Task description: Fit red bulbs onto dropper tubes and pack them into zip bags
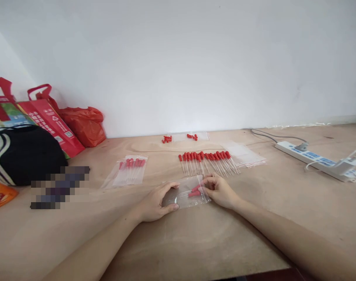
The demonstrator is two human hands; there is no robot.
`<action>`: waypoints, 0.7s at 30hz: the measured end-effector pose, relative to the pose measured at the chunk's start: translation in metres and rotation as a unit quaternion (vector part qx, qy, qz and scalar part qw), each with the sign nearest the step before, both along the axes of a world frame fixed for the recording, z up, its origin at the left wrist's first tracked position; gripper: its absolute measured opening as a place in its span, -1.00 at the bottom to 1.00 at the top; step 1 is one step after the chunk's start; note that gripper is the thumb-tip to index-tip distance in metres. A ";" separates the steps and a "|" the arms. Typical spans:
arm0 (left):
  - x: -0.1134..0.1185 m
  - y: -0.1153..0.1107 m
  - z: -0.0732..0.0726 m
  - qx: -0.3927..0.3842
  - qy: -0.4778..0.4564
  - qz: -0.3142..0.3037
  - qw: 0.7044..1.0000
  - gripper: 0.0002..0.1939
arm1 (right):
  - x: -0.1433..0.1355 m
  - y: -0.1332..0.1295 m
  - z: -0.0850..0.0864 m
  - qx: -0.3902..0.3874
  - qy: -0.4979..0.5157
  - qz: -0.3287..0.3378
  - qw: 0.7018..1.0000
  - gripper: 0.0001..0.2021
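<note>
A clear zip bag [183, 201] lies on the table in front of me, its mouth to the right. Inside show red-bulbed droppers [194, 193], their thin clear stems pointing left. Around the bag's left end curves my left hand [158, 203], with thumb and fingers gripping its two sides. At the mouth, my right hand [220, 191] is closed in a pinch at the bulb end of the upper dropper [197, 188]; its fingertips are partly hidden. Just beyond lies a row of red-bulbed droppers [207, 157]. A filled bag of droppers [131, 171] rests to the left.
Empty zip bags [245, 154] are stacked behind the row, right of centre. Loose red bulbs [167, 139] lie near the wall. A white power strip [315, 158] with cables is at right. Shopping bags [52, 123] and a black bag [28, 156] stand left, beside a blurred-out item [61, 189].
</note>
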State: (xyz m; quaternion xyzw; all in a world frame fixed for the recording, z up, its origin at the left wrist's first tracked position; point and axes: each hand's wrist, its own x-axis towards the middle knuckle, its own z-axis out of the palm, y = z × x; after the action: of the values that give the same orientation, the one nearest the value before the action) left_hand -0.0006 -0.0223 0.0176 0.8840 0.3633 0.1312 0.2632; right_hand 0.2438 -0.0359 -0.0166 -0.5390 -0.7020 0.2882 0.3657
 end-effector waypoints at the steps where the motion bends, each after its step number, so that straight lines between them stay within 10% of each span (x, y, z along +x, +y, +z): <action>1: 0.000 0.000 0.000 0.000 0.001 0.000 1.000 -0.55 | -0.001 -0.001 0.002 0.010 -0.014 0.017 1.000 -0.86; 6: 0.000 0.002 -0.002 0.014 0.004 -0.011 1.000 -0.58 | 0.006 -0.001 0.011 0.047 -0.059 0.112 0.991 -0.79; 15: -0.001 0.004 -0.003 0.020 0.003 -0.039 0.999 -0.64 | 0.093 0.072 0.014 0.025 -0.187 -0.345 0.920 -0.73; 21: -0.002 0.004 -0.004 0.017 0.002 -0.041 0.999 -0.64 | 0.106 0.099 0.005 -0.016 -0.162 -0.387 0.908 -0.72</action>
State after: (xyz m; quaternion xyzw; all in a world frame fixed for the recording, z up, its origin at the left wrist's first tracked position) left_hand -0.0027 -0.0179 0.0139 0.9030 0.3246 0.1246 0.2523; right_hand 0.3500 0.0628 -0.0120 -0.8133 -0.4831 0.0443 0.3213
